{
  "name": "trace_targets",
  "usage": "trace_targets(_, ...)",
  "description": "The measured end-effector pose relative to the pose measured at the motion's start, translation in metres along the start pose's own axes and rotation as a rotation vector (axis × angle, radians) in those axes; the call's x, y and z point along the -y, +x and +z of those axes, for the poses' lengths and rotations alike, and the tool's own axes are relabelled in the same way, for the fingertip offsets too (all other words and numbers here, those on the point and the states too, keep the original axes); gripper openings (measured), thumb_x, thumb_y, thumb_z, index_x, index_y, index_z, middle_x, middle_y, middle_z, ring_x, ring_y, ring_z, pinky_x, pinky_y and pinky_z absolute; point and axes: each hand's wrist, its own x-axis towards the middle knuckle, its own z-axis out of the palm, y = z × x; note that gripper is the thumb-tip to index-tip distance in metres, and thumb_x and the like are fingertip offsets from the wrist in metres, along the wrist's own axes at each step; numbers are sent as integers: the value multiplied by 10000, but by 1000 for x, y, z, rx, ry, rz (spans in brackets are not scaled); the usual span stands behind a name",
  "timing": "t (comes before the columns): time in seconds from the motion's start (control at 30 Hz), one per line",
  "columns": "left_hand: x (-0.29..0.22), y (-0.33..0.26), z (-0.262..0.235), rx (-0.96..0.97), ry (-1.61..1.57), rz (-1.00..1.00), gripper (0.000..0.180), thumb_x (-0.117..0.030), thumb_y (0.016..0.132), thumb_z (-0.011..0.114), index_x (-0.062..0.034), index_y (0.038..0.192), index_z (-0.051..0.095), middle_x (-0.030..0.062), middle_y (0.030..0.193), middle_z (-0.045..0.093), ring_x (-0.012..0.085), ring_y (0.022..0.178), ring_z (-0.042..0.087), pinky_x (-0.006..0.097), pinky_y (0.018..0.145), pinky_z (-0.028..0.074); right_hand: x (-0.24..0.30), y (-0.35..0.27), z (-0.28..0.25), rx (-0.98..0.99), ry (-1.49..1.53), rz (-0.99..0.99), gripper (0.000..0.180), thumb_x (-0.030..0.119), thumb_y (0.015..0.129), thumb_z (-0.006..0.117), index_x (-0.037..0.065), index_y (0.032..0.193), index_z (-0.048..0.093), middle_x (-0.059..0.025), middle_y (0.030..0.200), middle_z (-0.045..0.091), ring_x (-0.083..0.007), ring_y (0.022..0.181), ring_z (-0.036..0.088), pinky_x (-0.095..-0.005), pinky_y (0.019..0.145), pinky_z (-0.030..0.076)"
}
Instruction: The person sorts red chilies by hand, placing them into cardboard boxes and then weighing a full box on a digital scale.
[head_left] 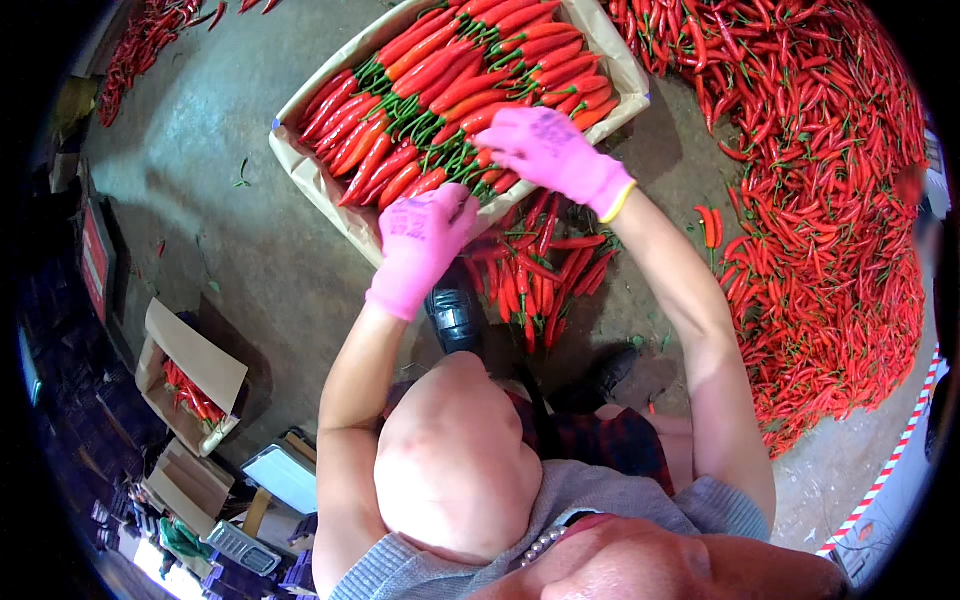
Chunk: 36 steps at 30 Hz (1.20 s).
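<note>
Red chili peppers with green stems lie in packed rows in a box lined with pale paper. My left hand, in a pink glove, bends over the box's near edge beside the lowest peppers. Its fingers are curled, and whatever they hold is hidden. Farther right, my right hand, in a matching glove, reaches over the packed peppers. Its fingers are bent together at the green stems; what is in them, if anything, cannot be made out. Below the box, between it and my legs, lies a loose heap of chili peppers.
A large pile of red chilies spreads across the floor at right. At lower left stands an open carton with some peppers inside. A black shoe is just below my left hand. Red-and-white striped tape runs along the right edge.
</note>
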Motion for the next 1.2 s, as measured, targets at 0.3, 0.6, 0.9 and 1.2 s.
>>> trace_targets(0.3,-1,72,9,-67,268,363,300,-385,898,640,-98,976,676,113,892,706,300,812,684,440,679,495,-17,-57,-20,-150,233,317,250,156,877,648,70,1110,678,-93,883,624,-273,795,632,-360,726,502)
trace_targets(0.6,-13,61,0,154,165,149,261,-317,912,635,-60,868,645,167,793,674,355,749,669,460,673,507,-100,-59,-19,-171,-1,468,301,196,869,625,164,1164,677,-101,979,639,-319,903,653,-411,816,527)
trace_targets(0.9,20,42,-35,-150,-64,-86,195,-201,885,705,-46,1002,713,104,769,680,200,672,657,335,627,496,-26,8,-17,21,-185,258,176,273,856,658,141,970,682,-84,977,642,-276,937,664,-425,817,531)
trace_targets(1.2,42,19,-37,-303,-234,-185,208,-141,869,730,-3,1024,715,121,785,697,172,679,669,304,667,524,-11,19,9,284,-167,324,188,202,875,639,123,1046,645,-92,992,633,-290,956,657,-435,838,526)
